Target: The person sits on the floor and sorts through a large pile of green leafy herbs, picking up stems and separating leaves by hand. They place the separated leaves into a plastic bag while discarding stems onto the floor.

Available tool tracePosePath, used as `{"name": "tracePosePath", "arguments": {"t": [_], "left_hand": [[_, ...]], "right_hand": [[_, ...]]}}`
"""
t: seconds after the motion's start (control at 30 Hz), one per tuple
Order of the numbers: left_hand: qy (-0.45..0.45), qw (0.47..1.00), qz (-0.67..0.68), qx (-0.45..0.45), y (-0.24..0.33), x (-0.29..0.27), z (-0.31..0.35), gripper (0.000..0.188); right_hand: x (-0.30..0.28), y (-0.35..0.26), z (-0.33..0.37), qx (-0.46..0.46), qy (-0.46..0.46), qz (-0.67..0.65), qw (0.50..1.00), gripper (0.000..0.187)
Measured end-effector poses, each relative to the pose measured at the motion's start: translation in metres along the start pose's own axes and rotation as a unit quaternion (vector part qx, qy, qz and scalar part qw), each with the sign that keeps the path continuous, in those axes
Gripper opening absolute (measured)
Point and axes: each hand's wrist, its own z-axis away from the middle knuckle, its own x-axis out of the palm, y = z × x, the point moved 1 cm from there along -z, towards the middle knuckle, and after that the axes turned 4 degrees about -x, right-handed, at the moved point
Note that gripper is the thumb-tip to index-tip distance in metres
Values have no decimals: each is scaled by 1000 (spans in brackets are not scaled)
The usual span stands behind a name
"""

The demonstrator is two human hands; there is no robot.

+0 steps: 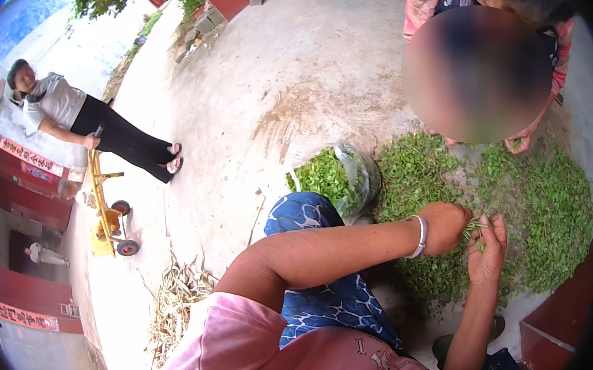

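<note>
Right of the plastic bag (364, 179), we held green stems (475, 226): our left hand (444, 228) curled around them, fingertips hidden; our right hand (488, 250) pinched them in its fingers. Loose greens (415, 170) lay beside the bag.

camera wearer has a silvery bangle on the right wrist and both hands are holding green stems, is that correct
Not quite: the head view shows the silvery bangle on the left wrist. The left hand and right hand do both hold green stems.

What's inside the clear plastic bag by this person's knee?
Green leaves show inside the bag. Whatever lies beneath them cannot be seen: the leaves and the blue-patterned knee cover it.
</note>
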Motion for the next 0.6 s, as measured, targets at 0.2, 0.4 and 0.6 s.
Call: {"name": "tracePosePath", "arguments": {"t": [0.2, 0.4, 0.6], "left_hand": [[72, 995, 72, 10, 9, 2, 14, 22], [128, 983, 129, -8, 12, 1, 10, 21], [191, 955, 217, -65, -12, -16, 1, 24]], "right_hand": [[-16, 5, -1, 28, 33, -10, 999, 21], [-33, 13, -17, -25, 71, -7, 997, 36], [-19, 5, -8, -12, 29, 11, 999, 34]]}}
